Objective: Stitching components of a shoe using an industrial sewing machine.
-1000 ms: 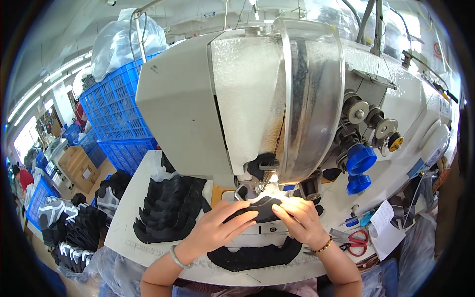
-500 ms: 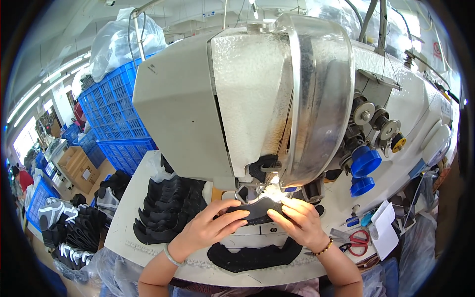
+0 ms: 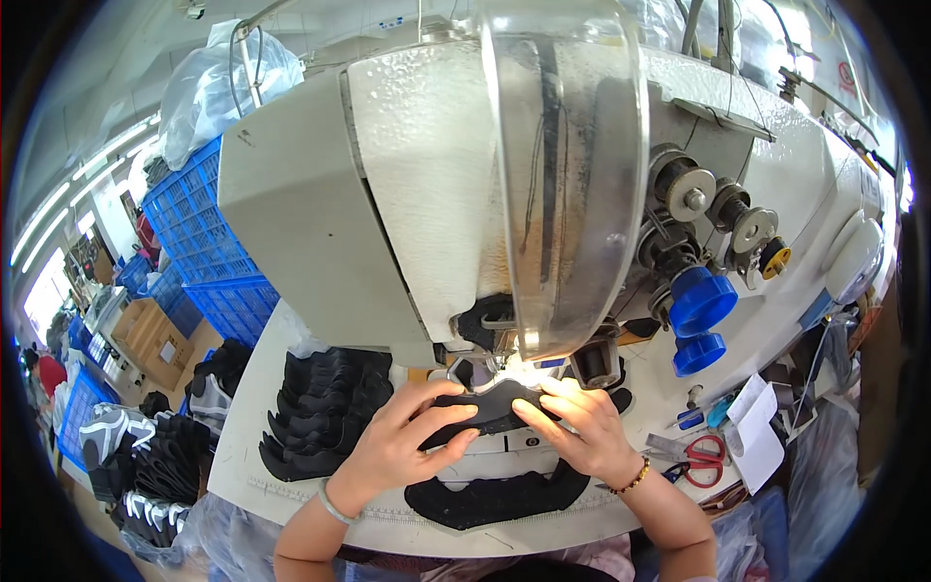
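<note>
Under the lit needle area of a large sewing machine point(image 3: 436, 194) lies a curved black padded piece point(image 3: 497, 407), held by both my hands. At its left end, my left hand point(image 3: 402, 441) has its fingers on top and its thumb at the near edge. My right hand point(image 3: 574, 432) grips the right end, fingertips close to the presser foot and lamp glow. The needle itself is lost in the glare. Nearer to me, a second black curved piece point(image 3: 499, 500) lies flat on the white table point(image 3: 242, 456), touched by neither hand.
Left of my hands is a stack of black shaped pieces point(image 3: 320, 412). Red-handled scissors point(image 3: 703, 461) and white paper point(image 3: 754, 436) lie at right. Blue thread knobs point(image 3: 703, 301) stick out from the machine. Blue crates point(image 3: 208, 228) and a bundle of shoe parts point(image 3: 145, 456) stand at left.
My view has shifted a little, so the machine head appears farther left. Both hands stay on the black piece, which sits slightly farther left; more of its left end shows by my left thumb.
</note>
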The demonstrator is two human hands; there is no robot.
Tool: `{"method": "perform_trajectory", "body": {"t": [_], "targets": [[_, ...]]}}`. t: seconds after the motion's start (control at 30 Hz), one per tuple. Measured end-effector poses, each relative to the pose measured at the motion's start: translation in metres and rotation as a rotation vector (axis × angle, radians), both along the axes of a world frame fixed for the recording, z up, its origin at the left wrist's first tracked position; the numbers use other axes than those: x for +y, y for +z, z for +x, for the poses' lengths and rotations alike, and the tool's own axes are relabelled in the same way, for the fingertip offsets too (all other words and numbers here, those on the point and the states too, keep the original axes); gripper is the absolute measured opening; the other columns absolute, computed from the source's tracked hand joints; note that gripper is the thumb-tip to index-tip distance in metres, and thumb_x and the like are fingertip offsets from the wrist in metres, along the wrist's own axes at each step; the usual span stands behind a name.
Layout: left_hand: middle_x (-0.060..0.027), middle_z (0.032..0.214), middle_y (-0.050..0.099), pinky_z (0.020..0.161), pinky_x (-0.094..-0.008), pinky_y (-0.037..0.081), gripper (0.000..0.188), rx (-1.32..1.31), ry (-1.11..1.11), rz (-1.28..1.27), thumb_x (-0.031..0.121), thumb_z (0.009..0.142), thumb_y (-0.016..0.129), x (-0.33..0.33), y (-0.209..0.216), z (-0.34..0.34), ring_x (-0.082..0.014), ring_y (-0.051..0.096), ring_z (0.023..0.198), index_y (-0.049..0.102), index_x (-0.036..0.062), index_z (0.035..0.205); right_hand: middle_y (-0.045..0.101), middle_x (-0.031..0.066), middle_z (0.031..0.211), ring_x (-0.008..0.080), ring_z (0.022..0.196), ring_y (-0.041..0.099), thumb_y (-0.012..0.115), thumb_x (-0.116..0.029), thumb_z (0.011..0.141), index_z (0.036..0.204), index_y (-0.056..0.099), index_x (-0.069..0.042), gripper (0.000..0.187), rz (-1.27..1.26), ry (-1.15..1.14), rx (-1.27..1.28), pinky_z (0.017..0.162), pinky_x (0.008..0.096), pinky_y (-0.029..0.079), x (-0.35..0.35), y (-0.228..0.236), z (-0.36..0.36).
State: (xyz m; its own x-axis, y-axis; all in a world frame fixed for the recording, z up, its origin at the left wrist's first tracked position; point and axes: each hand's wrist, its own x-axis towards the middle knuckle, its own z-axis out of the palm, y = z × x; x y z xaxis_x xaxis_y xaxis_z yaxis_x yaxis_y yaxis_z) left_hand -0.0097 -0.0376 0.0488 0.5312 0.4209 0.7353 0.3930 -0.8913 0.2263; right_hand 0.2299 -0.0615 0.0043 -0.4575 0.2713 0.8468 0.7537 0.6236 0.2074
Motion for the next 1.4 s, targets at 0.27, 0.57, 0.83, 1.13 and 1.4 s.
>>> {"method": "perform_trajectory", "body": {"t": [0.27, 0.57, 0.83, 1.13, 1.4], "targets": [[-0.0032, 0.098, 0.062, 0.057, -0.0262, 0.049, 0.027, 0.023, 0.181, 0.138, 0.007, 0.072, 0.075, -0.007, 0.002, 0.012, -0.0187, 0.058, 0.069, 0.069, 0.0083, 0.098, 0.054, -0.0077, 0.1, 0.0105, 0.087, 0.046, 0.071, -0.017, 0.069, 0.107, 0.072, -0.027, 0.039, 0.078, -0.162, -0.1, 0.075, 0.028, 0.035, -0.006, 0.022, -0.003], [-0.0086, 0.097, 0.059, 0.063, -0.0305, 0.053, 0.036, 0.101, 0.223, -0.037, 0.007, 0.07, 0.074, -0.026, 0.026, 0.012, -0.0238, 0.061, 0.081, 0.068, 0.0066, 0.105, 0.05, -0.0016, 0.096, 0.0127, 0.069, 0.056, 0.069, -0.005, 0.06, 0.11, 0.07, -0.027, 0.055, -0.062, -0.052, 0.042, 0.057, 0.0257, 0.043, 0.003, 0.011, -0.009], [-0.0095, 0.101, 0.058, 0.062, -0.0306, 0.053, 0.044, 0.155, 0.157, -0.097, -0.001, 0.07, 0.063, -0.022, 0.026, 0.003, -0.0236, 0.061, 0.08, 0.066, 0.009, 0.114, 0.03, 0.0015, 0.08, 0.0187, 0.077, 0.039, 0.063, -0.01, 0.062, 0.115, 0.069, -0.024, 0.055, 0.002, -0.01, 0.036, 0.069, 0.0323, 0.039, 0.01, 0.006, -0.007], [-0.0059, 0.1, 0.057, 0.05, -0.0279, 0.049, 0.04, 0.174, 0.188, 0.014, 0.004, 0.072, 0.064, -0.019, 0.021, 0.004, -0.0186, 0.055, 0.068, 0.065, 0.0071, 0.112, 0.051, -0.001, 0.094, 0.0159, 0.081, 0.051, 0.072, -0.006, 0.057, 0.106, 0.072, -0.023, 0.052, -0.028, -0.016, 0.032, 0.063, 0.028, 0.043, 0.008, 0.009, -0.007], [-0.0019, 0.093, 0.059, 0.049, -0.0275, 0.045, 0.03, 0.195, 0.31, 0.151, 0.014, 0.074, 0.072, -0.025, 0.021, 0.013, -0.0184, 0.05, 0.061, 0.069, 0.0111, 0.104, 0.031, 0.0018, 0.081, 0.0181, 0.075, 0.041, 0.061, -0.012, 0.064, 0.115, 0.069, -0.023, 0.053, -0.065, 0.005, 0.038, 0.069, 0.0312, 0.04, 0.007, 0.005, -0.007]]}}
